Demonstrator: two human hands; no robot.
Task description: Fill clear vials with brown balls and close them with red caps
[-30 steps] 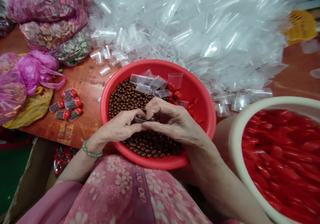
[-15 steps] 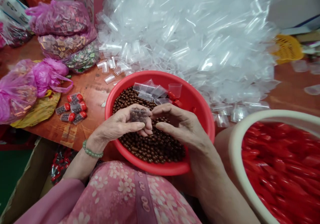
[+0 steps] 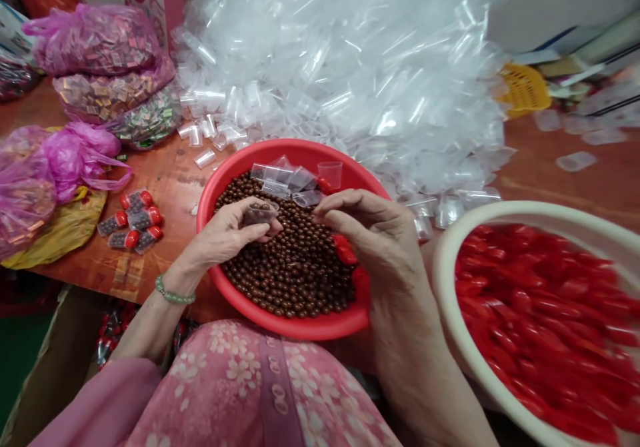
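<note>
left hand (image 3: pixel 230 229) is pinching a clear plastic cup (image 3: pixel 261 215) with brown balls (image 3: pixel 259 206) in it, over the red basin (image 3: pixel 290 329). right hand (image 3: pixel 377 237) hangs just right of the cup, apart from it, fingers curled, can't really tell if they've got anything.

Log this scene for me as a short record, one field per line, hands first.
Left hand: holds a clear cup with brown balls inside
Right hand: over the red basin, fingers curled; whether it holds anything is unclear
Basin contents: more brown balls, loose clear cups, red pieces
Right of basin: cream tub of red pieces
Left of basin: five red-capped containers on the table
Beyond basin: large heap of clear cups
</note>
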